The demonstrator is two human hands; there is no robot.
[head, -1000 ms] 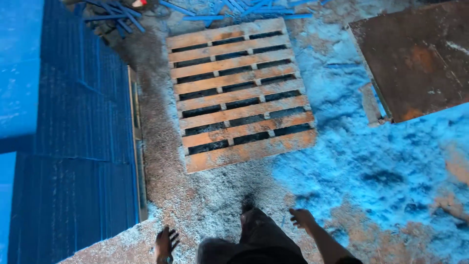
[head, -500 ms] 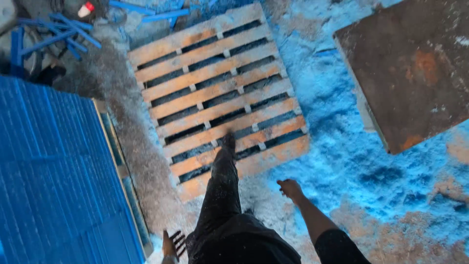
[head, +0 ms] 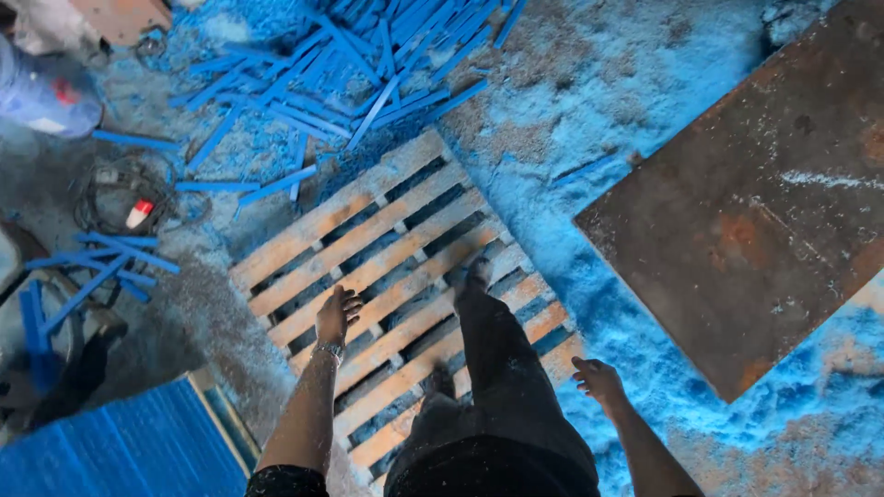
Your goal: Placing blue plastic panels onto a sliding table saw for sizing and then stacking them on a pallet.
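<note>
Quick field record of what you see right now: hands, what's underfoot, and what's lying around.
left hand: empty, open, hanging above the wooden pallet
right hand: empty, open, over the pallet's right edge
feet: on the pallet slats
right of pallet: rusty metal sheet
above pallet: pile of blue strips
floor: blue sawdust
lower left: blue panel stack

Near corner of the slatted wooden pallet (head: pixel 387 267) hidden behind dark trouser legs (head: pixel 497 368) and cut by the bottom edge. Large rusty brown metal sheet (head: pixel 755 212) cropped at right and top. Ribbed blue panel (head: pixel 120 451) cut off at the lower left corner. Pale blue cylindrical drum (head: pixel 46 92) cropped by the left edge. Both forearms out of frame below the elbow; palm of the left hand (head: pixel 336 315) and of the right hand (head: pixel 599 379) turned away, unseen. Coiled dark cable with a small red-and-white object (head: pixel 138 213) too small to identify.
</note>
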